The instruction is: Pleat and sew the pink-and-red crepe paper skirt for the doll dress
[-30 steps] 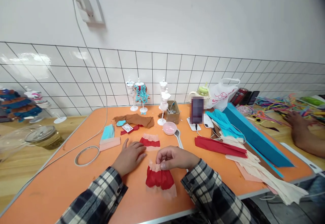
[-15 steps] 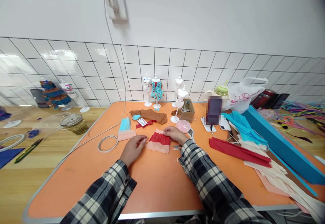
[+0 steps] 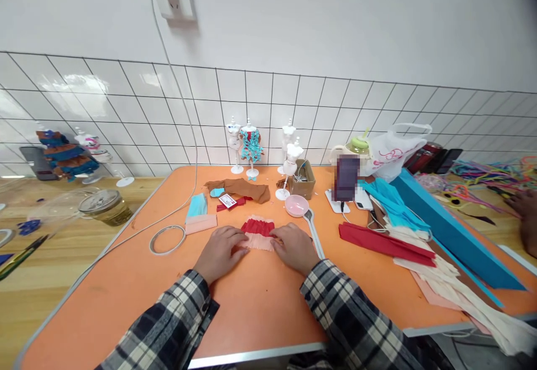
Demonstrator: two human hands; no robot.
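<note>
A ruffled piece (image 3: 258,228), red along the top and pale pink below, lies flat on the orange table; whether it is cloth or crepe paper I cannot tell. My left hand (image 3: 221,251) closes on its left edge, the thumb lower than the fingers. At the right edge, the thumb and forefinger of my right hand (image 3: 293,247) pinch the piece. Just beyond my right hand are a pale pink bowl (image 3: 296,206) and a grey-handled tool (image 3: 314,233), partly hidden. Left of my left hand lie a folded pink strip (image 3: 201,223) and a light blue strip (image 3: 197,205).
Small white dress forms (image 3: 292,160) stand along the back, one dressed in blue and red (image 3: 251,145). A ring (image 3: 167,239) lies at left, crossed nearby by a cable. Red strips (image 3: 386,243), a phone (image 3: 347,177) and another person's hand (image 3: 526,205) are at right.
My left hand has moved onto the piece's left edge. My right hand has shifted from its upper right corner to the lower right edge. The piece now lies straighter.
</note>
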